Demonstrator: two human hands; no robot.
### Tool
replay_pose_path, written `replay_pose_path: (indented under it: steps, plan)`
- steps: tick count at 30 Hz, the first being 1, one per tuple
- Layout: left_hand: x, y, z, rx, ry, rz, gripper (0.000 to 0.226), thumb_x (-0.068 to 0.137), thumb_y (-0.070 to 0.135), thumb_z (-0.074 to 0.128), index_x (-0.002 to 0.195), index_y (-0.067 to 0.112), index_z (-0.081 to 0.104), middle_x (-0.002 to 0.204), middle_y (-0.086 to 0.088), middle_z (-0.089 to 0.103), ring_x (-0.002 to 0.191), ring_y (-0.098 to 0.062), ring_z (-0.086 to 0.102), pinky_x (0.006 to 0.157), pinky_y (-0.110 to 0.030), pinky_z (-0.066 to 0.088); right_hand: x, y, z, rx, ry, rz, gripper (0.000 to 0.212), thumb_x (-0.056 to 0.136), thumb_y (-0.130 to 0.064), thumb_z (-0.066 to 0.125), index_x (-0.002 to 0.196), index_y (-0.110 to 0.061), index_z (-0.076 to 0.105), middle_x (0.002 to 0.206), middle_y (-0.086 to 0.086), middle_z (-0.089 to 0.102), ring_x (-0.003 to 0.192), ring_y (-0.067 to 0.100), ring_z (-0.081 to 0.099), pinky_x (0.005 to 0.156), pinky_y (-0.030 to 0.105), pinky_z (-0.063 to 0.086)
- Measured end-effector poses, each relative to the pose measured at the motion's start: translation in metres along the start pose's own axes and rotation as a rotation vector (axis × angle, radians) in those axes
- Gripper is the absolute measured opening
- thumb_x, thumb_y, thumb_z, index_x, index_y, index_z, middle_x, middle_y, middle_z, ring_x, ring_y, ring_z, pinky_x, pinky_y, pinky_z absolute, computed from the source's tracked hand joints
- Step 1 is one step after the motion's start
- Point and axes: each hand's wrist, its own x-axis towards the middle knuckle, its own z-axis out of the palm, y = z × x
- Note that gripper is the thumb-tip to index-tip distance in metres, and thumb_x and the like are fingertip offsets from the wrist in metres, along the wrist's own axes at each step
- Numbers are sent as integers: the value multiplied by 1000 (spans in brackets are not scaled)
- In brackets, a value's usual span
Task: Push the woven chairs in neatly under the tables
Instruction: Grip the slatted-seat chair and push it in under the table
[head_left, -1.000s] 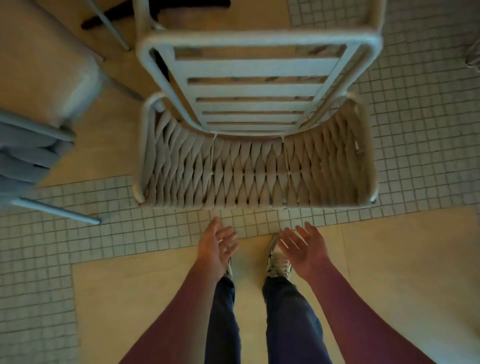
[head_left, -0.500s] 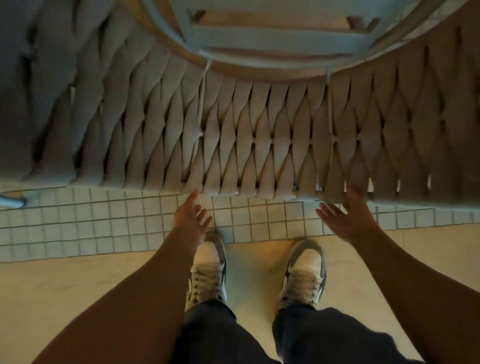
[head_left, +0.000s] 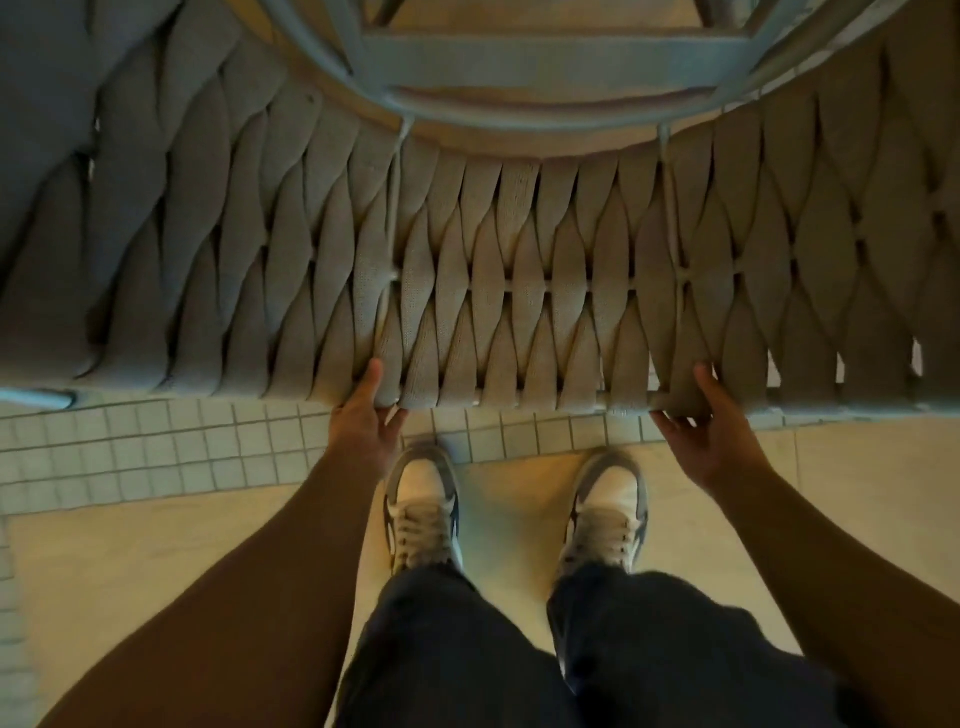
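Both hands, left (head_left: 363, 421) and right (head_left: 714, 421), grasp the chair's (head_left: 519, 270) rounded top rail; twisted woven straps beyond the fingers (head_left: 667, 420).

Beige woven chair (head_left: 519, 270), curved strap backrest uppermost, apparently upright on tiled floor.

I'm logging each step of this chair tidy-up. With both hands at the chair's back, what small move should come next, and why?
Probably a steady, even forward push. The left hand and right hand both grip the top rim of the woven chair, thumbs over the weave and fingers under, spaced about evenly, so equal pressure should keep it straight. No table shows in this view, so go slowly.
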Motion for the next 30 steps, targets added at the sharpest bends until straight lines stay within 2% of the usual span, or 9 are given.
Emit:
replay_pose_path:
  steps: [3, 6, 8, 10, 12, 15, 18, 22, 30]
  plan:
    - [-71, 8, -17, 82, 56, -17, 57, 63, 30, 78, 113, 23, 53, 112, -4, 63, 113, -25, 59, 98, -46, 48, -73, -8, -19, -26, 35, 29, 38, 77, -25, 75, 111, -28, 59, 119, 3, 65, 111, 25, 61, 75, 39, 57]
    - [-141, 18, -37, 26, 86, -57, 35, 82, 22, 70, 113, 22, 55, 113, -5, 64, 114, -28, 58, 84, -43, 52, -153, -20, -27, -96, 72, 14, 36, 88, -22, 65, 122, -27, 56, 131, 1, 60, 112, 17, 60, 83, 35, 54]
    - [-187, 25, -44, 44, 104, -82, 35, 85, 21, 68, 118, 21, 55, 114, -6, 65, 114, -29, 58, 85, -45, 51, -202, -31, -32, -182, 94, -18, 39, 95, -14, 55, 133, -21, 50, 138, 0, 53, 101, 2, 61, 74, 22, 56]
    - [-231, 34, -46, 73, 115, -84, 40, 88, 21, 65, 125, 20, 52, 116, -5, 64, 116, -30, 58, 88, -48, 49, -245, -43, -37, -208, 112, 25, 34, 99, -9, 47, 130, -22, 42, 134, -4, 42, 81, -20, 60, 63, 5, 49]
    - [-265, 41, -46, 103, 128, -70, 47, 89, 23, 64, 133, 18, 50, 122, -6, 62, 117, -30, 57, 91, -50, 48, -278, -58, -39, -181, 154, 50, 31, 100, -9, 44, 126, -25, 35, 129, -5, 35, 76, -17, 59, 56, -1, 43]
    - [-306, 53, -41, 141, 152, -48, 51, 87, 25, 67, 134, 20, 48, 126, -6, 60, 116, -30, 58, 89, -50, 49, -321, -79, -39, -328, 172, 14, 32, 98, -14, 51, 128, -21, 46, 127, -3, 47, 91, 4, 56, 65, 14, 52]
    - [-340, 70, -32, 170, 224, -37, 56, 84, 27, 71, 134, 21, 47, 130, -7, 58, 118, -31, 56, 92, -50, 46, -353, -97, -32, -184, 224, 45, 49, 86, -30, 67, 131, -16, 54, 122, 4, 60, 107, 20, 58, 83, 37, 50]
    - [-369, 94, -22, 315, 317, -17, 62, 79, 37, 74, 133, 19, 47, 136, -6, 54, 124, -30, 51, 95, -50, 37, -381, -113, -23, -141, 219, 38, 33, 81, -34, 72, 108, -20, 60, 115, 2, 63, 98, 18, 61, 81, 39, 52]
    - [-403, 137, -3, 391, 387, 37, 62, 73, 37, 79, 121, 5, 57, 122, -16, 63, 109, -33, 61, 100, -44, 45, -424, -142, -1, -59, 279, 48, 22, 77, -28, 76, 85, -20, 57, 96, 5, 63, 88, 24, 60, 88, 50, 51]
